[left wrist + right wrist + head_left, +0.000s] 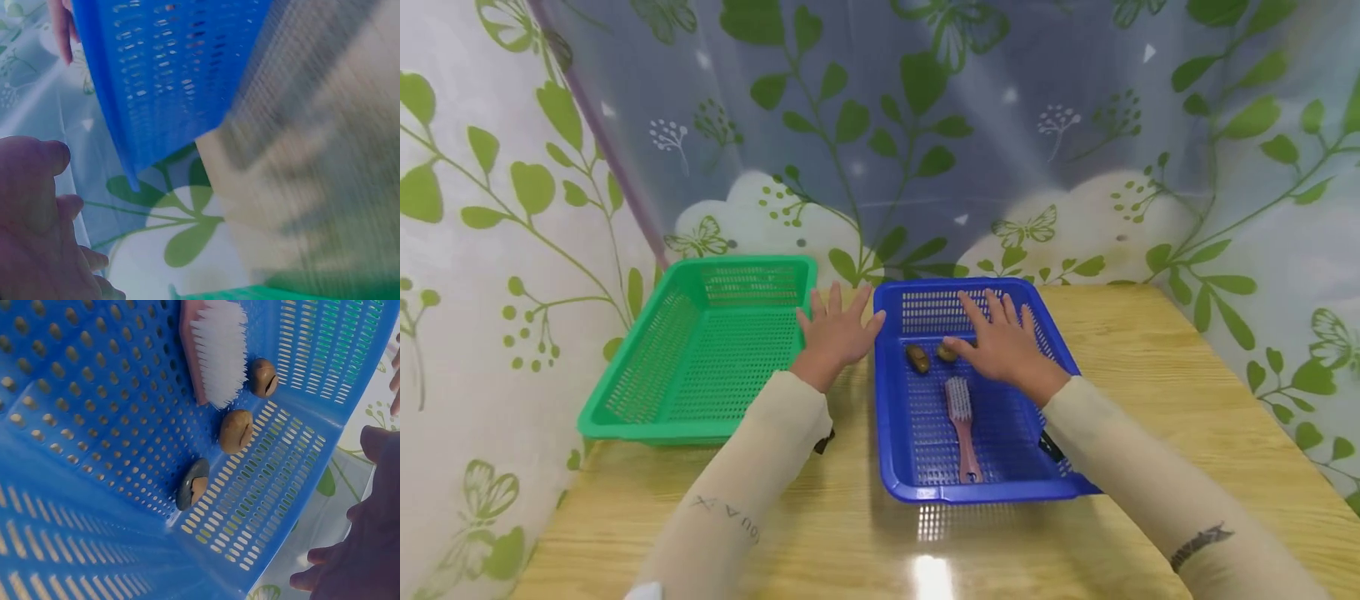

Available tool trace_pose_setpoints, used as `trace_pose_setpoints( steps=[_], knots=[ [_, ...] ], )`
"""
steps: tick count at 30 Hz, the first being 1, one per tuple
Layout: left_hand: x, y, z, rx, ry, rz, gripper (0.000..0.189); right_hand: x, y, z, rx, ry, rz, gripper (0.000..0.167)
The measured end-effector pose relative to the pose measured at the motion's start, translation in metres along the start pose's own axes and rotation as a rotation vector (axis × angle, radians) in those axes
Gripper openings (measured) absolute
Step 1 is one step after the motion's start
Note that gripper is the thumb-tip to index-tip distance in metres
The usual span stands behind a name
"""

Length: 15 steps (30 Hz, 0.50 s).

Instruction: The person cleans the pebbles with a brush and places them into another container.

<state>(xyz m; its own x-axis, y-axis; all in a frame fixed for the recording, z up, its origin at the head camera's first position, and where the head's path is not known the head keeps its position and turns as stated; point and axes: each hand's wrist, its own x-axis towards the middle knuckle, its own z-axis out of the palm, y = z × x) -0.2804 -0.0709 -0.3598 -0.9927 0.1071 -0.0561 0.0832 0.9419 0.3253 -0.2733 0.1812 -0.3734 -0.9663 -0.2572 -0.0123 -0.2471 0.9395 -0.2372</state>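
Note:
My left hand [838, 337] is held with fingers spread above the gap between the two baskets and holds nothing. Fingers also spread, my right hand [1007, 346] hovers over the blue basket [886, 433], empty too. Inside that basket lies a pink-handled brush [961, 417], its white bristles facing up. Beyond the bristles sit two brown stones [917, 358], smooth and rounded. In the right wrist view a dark grey stone [190, 484] with a tan patch lies near them by the basket wall; in the head view my right hand hides it.
To the left stands a green basket [737, 367] with slotted walls. Both baskets rest on a wooden table [850, 533]. A curtain [880, 150] printed with leaves and butterflies hangs behind the table. A small black object [1051, 447] shows beside my right sleeve.

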Motion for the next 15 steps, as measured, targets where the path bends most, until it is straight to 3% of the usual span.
trace_pose_setpoints(
  steps=[5,15],
  knots=[
    [0.006,0.019,-0.003,-0.004,0.015,0.023,0.061,-0.005,0.004,-0.003,-0.029,-0.005,0.016,0.081],
    [0.018,0.054,-0.009,-0.023,-0.025,0.08,0.064,-0.015,-0.009,0.0,-0.087,-0.14,0.003,0.088]
  ],
)
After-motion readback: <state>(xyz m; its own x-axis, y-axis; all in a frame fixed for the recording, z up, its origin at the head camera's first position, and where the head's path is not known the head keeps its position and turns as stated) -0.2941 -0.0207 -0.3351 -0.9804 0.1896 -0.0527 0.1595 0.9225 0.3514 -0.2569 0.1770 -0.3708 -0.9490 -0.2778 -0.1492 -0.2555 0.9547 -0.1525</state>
